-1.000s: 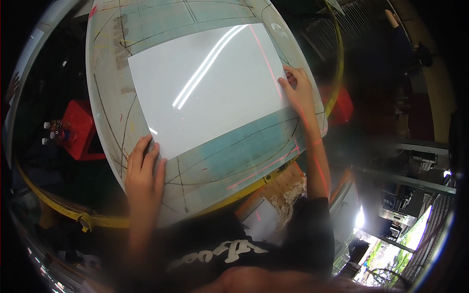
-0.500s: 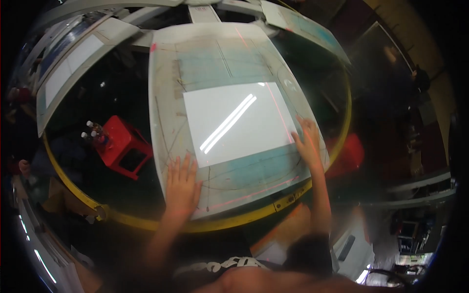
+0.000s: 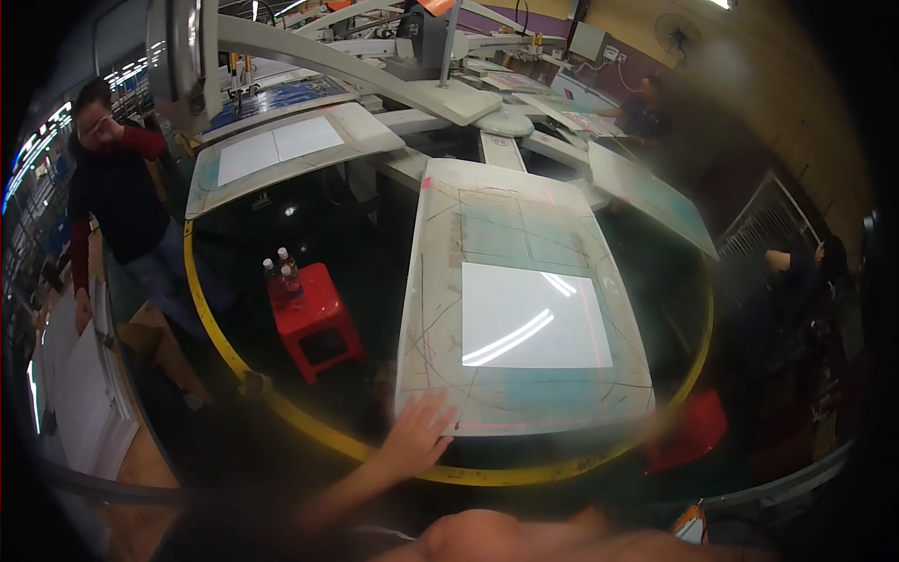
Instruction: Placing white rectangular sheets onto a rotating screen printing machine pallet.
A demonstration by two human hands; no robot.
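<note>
My left hand (image 3: 419,433) is at the near left corner of a long, pale platen board (image 3: 440,328), its fingers spread and nothing in them. Fingertips overlap the board's edge; whether they touch it I cannot tell. On the board lies a flat, glossy white sheet (image 3: 524,323), reflecting the ceiling lights. Smudged blue-green patches and dark lines mark the board around it, and a thin red light line runs down the sheet's right side. My right hand does not show.
A yellow rail (image 3: 314,429) curves around the board's near end. To the left stands a red stool (image 3: 318,314) with several bottles; another red stool (image 3: 688,431) is at right. Further boards (image 3: 281,155) sit on the machine's arms. A person (image 3: 122,197) stands left; others are at right.
The view has tilted up and shifted left, so the board appears lower and further right. My left hand has drawn back to the near corner. My right hand has left the sheet and the view.
</note>
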